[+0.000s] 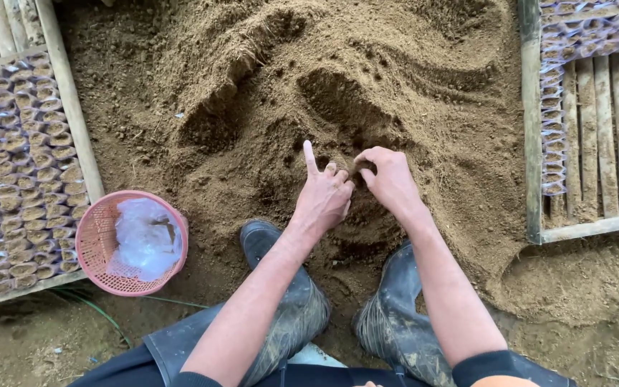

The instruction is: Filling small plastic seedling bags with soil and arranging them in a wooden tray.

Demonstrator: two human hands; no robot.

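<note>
**Soil heap between two trays**

The soil heap (309, 93) fills the centre. At nine o'clock lies a wooden tray (73, 122) packed with filled bags (16, 165); at three o'clock, another tray (533, 143). A basket (98, 244) holding plastic bags (145, 236) sits at eight o'clock. Two boots (395, 315) stand at six o'clock.

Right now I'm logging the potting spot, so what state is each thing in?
Left hand: closed on a small bag, index finger raised.
Right hand: pinching the same small bag.
Soil heap: loose, scooped into hollows.
Pink basket: upright, holding clear plastic bags.
Left wooden tray: packed with filled bags.
Right wooden tray: mostly bare slats, bags along two edges.
Rubber boots: muddy.
</note>
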